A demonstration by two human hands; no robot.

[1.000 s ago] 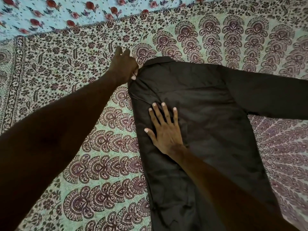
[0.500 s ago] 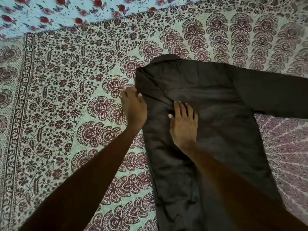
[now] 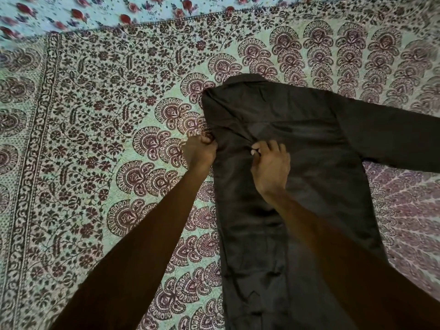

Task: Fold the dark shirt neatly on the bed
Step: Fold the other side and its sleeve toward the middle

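Note:
The dark shirt (image 3: 297, 148) lies flat on the patterned bed cover, collar away from me, its body running toward the bottom of the view. Its left side is folded in over the body, while the right sleeve stretches out to the right edge. My left hand (image 3: 199, 152) is closed on the shirt's left folded edge below the shoulder. My right hand (image 3: 271, 166) rests on the chest area with its fingers pinching a crease of the folded sleeve fabric. My forearms hide part of the lower shirt.
The bed cover (image 3: 107, 139) has a maroon paisley and floral print on pale green and spreads widely to the left. A light blue sheet with red flowers (image 3: 95, 13) shows along the far edge.
My left hand came down from the collar corner to the shirt's left edge and closed on it. My right hand went from flat and spread to pinching the fabric.

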